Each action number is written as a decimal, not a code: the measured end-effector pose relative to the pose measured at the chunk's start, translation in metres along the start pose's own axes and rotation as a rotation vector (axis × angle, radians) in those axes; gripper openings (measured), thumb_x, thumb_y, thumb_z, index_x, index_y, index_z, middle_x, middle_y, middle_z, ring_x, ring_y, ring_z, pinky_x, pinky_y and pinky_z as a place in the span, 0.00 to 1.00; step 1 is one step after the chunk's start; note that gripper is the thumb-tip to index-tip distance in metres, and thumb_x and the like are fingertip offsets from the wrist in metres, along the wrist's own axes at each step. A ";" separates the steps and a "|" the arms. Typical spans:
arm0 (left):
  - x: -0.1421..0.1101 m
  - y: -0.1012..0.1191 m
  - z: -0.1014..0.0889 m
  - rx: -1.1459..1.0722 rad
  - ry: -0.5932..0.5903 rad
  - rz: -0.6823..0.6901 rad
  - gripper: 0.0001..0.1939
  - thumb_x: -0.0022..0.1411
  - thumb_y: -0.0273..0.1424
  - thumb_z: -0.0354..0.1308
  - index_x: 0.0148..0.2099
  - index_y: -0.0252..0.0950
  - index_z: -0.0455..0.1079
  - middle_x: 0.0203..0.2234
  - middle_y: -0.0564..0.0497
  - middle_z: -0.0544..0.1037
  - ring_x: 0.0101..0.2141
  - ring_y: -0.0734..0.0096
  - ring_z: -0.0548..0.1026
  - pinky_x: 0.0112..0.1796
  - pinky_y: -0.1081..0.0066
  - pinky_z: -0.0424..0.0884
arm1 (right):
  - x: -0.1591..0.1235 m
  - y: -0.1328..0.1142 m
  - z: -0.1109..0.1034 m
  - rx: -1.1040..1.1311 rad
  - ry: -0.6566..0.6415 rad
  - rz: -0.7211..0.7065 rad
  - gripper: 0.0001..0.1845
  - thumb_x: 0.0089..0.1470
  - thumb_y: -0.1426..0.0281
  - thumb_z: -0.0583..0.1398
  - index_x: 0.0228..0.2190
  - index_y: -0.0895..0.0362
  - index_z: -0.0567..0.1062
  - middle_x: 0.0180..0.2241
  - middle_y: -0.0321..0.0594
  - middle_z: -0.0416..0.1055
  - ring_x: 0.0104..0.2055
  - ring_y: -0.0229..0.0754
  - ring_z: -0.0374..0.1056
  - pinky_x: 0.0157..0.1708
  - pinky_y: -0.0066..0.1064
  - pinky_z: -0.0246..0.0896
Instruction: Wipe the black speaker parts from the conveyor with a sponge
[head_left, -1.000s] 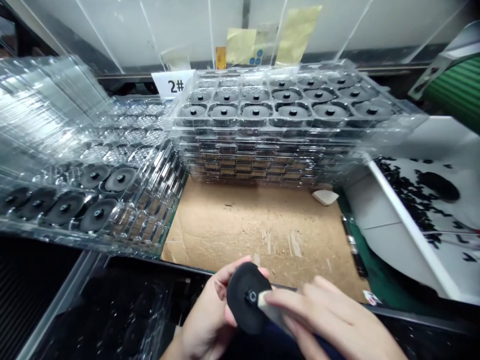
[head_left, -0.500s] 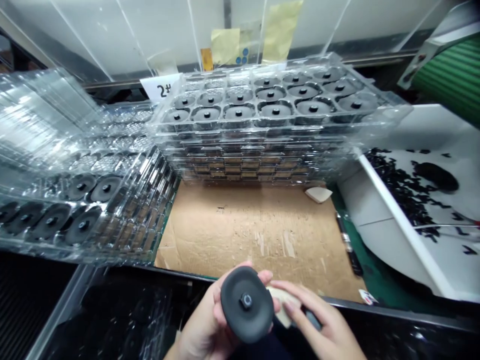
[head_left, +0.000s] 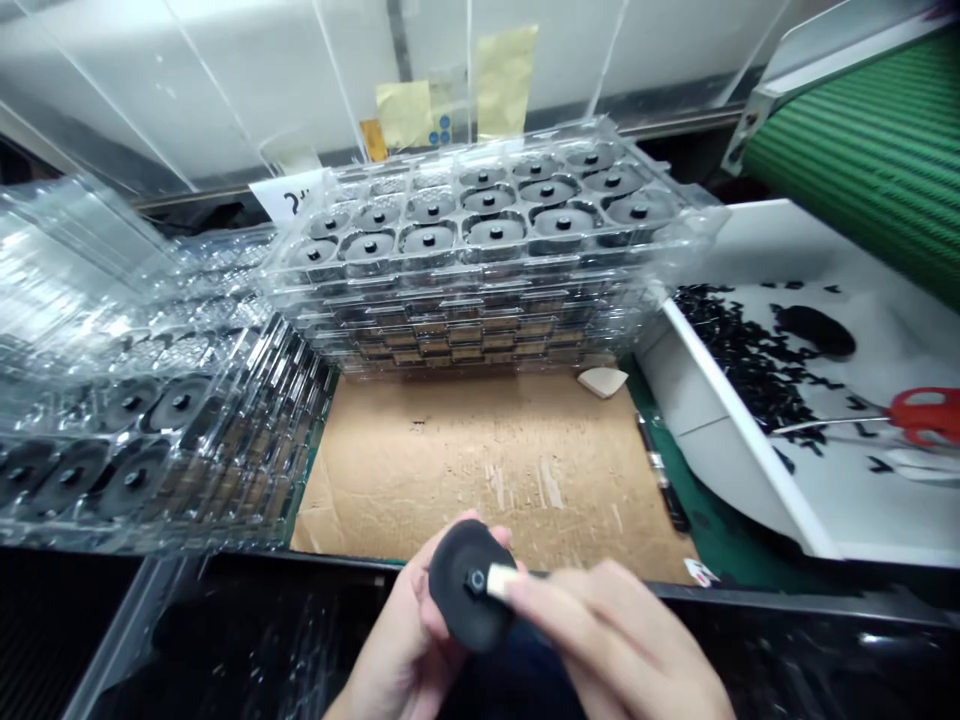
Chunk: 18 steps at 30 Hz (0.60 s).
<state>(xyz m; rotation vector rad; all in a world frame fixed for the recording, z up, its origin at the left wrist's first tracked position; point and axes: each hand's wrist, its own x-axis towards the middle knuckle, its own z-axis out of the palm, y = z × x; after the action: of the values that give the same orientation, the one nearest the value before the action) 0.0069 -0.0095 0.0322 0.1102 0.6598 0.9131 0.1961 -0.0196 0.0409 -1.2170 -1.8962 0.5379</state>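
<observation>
Black oval disc [head_left: 459, 590] gripped in the left hand [head_left: 397, 640] at the front edge of a work table [head_left: 247, 562], its flat face turned up toward the head camera and the fingers wrapped around behind it. The right hand [head_left: 607, 640] closed in from the side, its fingertips [head_left: 525, 592] pinching a pale pad [head_left: 501, 581] against the face of the disc, just beside the central hub [head_left: 475, 581]. The disc sat in the left hand, between the palm and the pad, touching no other surface. Past the hands lay a sheet of scuffed brown cardboard [head_left: 480, 470], with a small pale scrap [head_left: 602, 381] near its far edge. A stack of clear plastic trays [head_left: 465, 335] stood behind the cardboard, the top tray filled with rows of black discs, and a card marked with a number [head_left: 289, 195] sat at its back left corner. More clear trays [head_left: 172, 420] leaned at a tilt to the left, black discs showing in the lowest one. To the right, a black marker-like tool [head_left: 664, 475] lay on a green mat [head_left: 724, 530], beside a white bin [head_left: 750, 480] holding loose black scraps [head_left: 739, 350] and red-handled scissors [head_left: 926, 417].
</observation>
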 end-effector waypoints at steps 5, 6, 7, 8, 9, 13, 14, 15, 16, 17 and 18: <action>0.005 0.002 -0.004 -0.001 0.036 0.023 0.24 0.44 0.39 0.66 0.47 0.43 0.73 0.48 0.50 0.77 0.48 0.58 0.73 0.45 0.70 0.71 | -0.012 0.051 0.013 -0.042 -0.021 0.378 0.13 0.59 0.65 0.54 0.42 0.51 0.74 0.36 0.38 0.75 0.34 0.38 0.73 0.29 0.24 0.68; 0.005 0.002 -0.005 -0.010 0.026 0.030 0.23 0.45 0.38 0.65 0.47 0.43 0.73 0.48 0.50 0.77 0.48 0.58 0.73 0.46 0.71 0.71 | -0.020 0.059 0.018 -0.018 -0.040 0.392 0.13 0.58 0.64 0.54 0.43 0.51 0.74 0.37 0.38 0.75 0.36 0.38 0.73 0.30 0.24 0.69; 0.006 0.001 -0.006 -0.018 0.017 0.037 0.23 0.46 0.38 0.65 0.47 0.44 0.73 0.48 0.50 0.76 0.48 0.59 0.73 0.46 0.70 0.71 | -0.028 0.065 0.025 0.016 -0.066 0.384 0.13 0.58 0.64 0.54 0.42 0.50 0.75 0.38 0.38 0.76 0.37 0.38 0.73 0.32 0.24 0.69; 0.007 0.000 -0.006 -0.024 0.012 0.044 0.23 0.46 0.39 0.65 0.47 0.43 0.73 0.48 0.50 0.76 0.48 0.59 0.73 0.47 0.70 0.70 | -0.035 0.069 0.031 0.045 -0.089 0.367 0.13 0.58 0.64 0.54 0.42 0.50 0.75 0.37 0.37 0.76 0.37 0.38 0.73 0.33 0.25 0.70; 0.008 -0.001 -0.006 -0.027 0.011 0.049 0.23 0.47 0.39 0.64 0.48 0.43 0.73 0.49 0.49 0.76 0.48 0.59 0.73 0.48 0.69 0.69 | -0.041 0.070 0.037 0.064 -0.107 0.353 0.12 0.58 0.63 0.55 0.40 0.50 0.76 0.35 0.36 0.77 0.36 0.39 0.74 0.33 0.25 0.70; 0.010 -0.005 -0.002 -0.013 0.060 0.038 0.25 0.46 0.39 0.66 0.48 0.41 0.73 0.50 0.46 0.74 0.48 0.57 0.73 0.49 0.65 0.67 | -0.039 0.057 0.042 0.064 -0.068 0.377 0.13 0.57 0.62 0.54 0.39 0.52 0.77 0.32 0.38 0.77 0.32 0.40 0.74 0.30 0.26 0.71; 0.010 -0.007 0.000 0.004 0.082 0.040 0.25 0.45 0.39 0.66 0.48 0.41 0.72 0.50 0.45 0.74 0.48 0.56 0.73 0.49 0.65 0.67 | -0.033 0.048 0.037 0.060 -0.024 0.392 0.13 0.58 0.64 0.54 0.40 0.52 0.76 0.34 0.39 0.77 0.34 0.39 0.74 0.30 0.25 0.71; 0.010 -0.009 0.002 0.027 0.107 0.049 0.27 0.44 0.39 0.67 0.48 0.41 0.72 0.50 0.45 0.74 0.47 0.56 0.73 0.49 0.64 0.67 | -0.024 0.036 0.032 0.054 0.036 0.400 0.13 0.58 0.65 0.54 0.42 0.52 0.75 0.37 0.39 0.76 0.36 0.39 0.74 0.30 0.24 0.70; 0.009 -0.011 0.003 0.053 0.133 0.065 0.28 0.43 0.39 0.68 0.49 0.41 0.71 0.49 0.45 0.74 0.47 0.56 0.73 0.49 0.64 0.67 | -0.014 0.024 0.027 0.049 0.101 0.383 0.13 0.58 0.68 0.55 0.43 0.53 0.74 0.40 0.39 0.76 0.38 0.38 0.73 0.31 0.23 0.70; 0.009 -0.013 0.004 0.082 0.154 0.086 0.30 0.42 0.40 0.68 0.50 0.42 0.71 0.48 0.45 0.75 0.48 0.55 0.73 0.49 0.64 0.67 | -0.004 0.012 0.022 0.047 0.160 0.327 0.13 0.57 0.70 0.56 0.45 0.53 0.72 0.41 0.39 0.75 0.39 0.38 0.73 0.32 0.23 0.69; 0.008 -0.014 0.005 0.108 0.168 0.111 0.31 0.41 0.40 0.68 0.50 0.42 0.71 0.48 0.45 0.75 0.48 0.55 0.72 0.49 0.63 0.67 | 0.005 0.000 0.019 0.054 0.195 0.236 0.15 0.56 0.73 0.56 0.46 0.53 0.71 0.41 0.39 0.75 0.39 0.38 0.72 0.35 0.24 0.69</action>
<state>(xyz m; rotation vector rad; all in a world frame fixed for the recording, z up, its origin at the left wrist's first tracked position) 0.0232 -0.0113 0.0271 0.1690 0.8663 1.0012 0.1797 -0.0136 0.0324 -1.4136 -1.5767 0.5693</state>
